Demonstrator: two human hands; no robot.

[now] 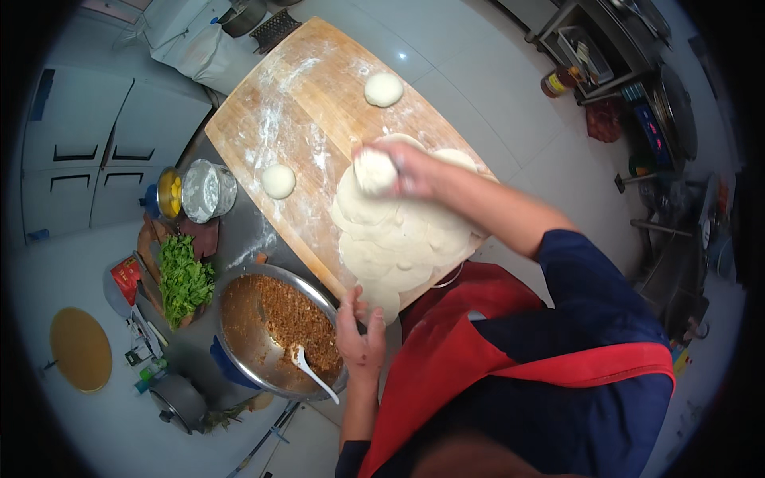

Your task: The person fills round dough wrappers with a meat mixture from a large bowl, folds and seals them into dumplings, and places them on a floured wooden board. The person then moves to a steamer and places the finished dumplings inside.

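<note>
My right hand point(412, 170), blurred, grips a white, rounded piece of dough point(375, 172) above the wooden board. Beneath it lie overlapping flat dough rounds point(406, 239), spread over the near right part of the board. At the board's near edge, my left hand point(361, 337) has its fingers apart and holds nothing. Beside its fingertips, one dough round point(382, 302) hangs past the edge. Two smooth dough balls rest apart on the board: one at the far side point(383, 89), the other at the left point(278, 181).
The flour-dusted wooden board point(251, 113) reaches over a dark worktop. Left of my left hand stands a steel bowl point(239, 352) of brown crumbly filling with a white spoon point(314, 376). Further left are leafy greens point(182, 281), a flour tub point(224, 188) and a lidded pot point(179, 401).
</note>
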